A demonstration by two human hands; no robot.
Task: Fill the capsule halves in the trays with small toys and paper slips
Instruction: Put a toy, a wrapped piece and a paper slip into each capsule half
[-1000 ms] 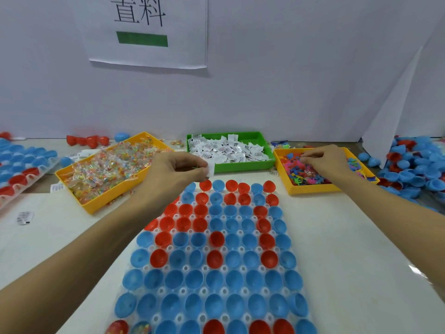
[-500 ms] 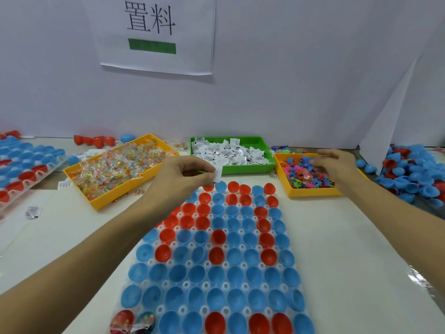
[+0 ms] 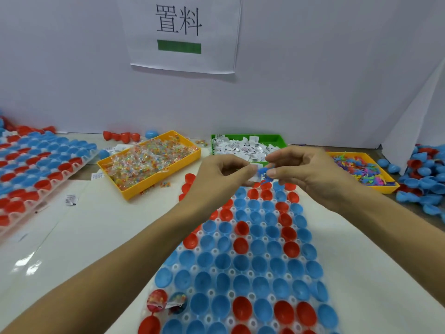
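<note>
At the far left we see a clear plastic tray (image 3: 72,165) with round pockets, holding glossy red and blue capsule halves. Next comes a yellow rectangular bin (image 3: 154,183) full of small toys in crinkled transparent wrappers, with a few folded slips lying loose on the pale, smooth table (image 3: 101,237) beside it. Behind, a green bin (image 3: 277,138) holds a heap of white folded paper slips.

In the middle, above the far end of the main tray (image 3: 240,273), our two hands meet. The left hand (image 3: 224,175) pinches a small white paper slip (image 3: 252,178) between thumb and forefinger. The right hand (image 3: 305,172) pinches a tiny blue plastic toy (image 3: 263,172) with spiky limbs, its fingertips almost touching the left ones. The other fingers are curled.

The main tray below is a thin clear sheet of hollow cups, each with a smooth hemispherical shell, mostly blue, some red. Two cups at its near left corner already contain wrapped toys (image 3: 168,302).

At the right stands another yellow bin (image 3: 385,189) with mixed bright plastic figures, then a loose pile of blue and red shells (image 3: 423,177).
</note>
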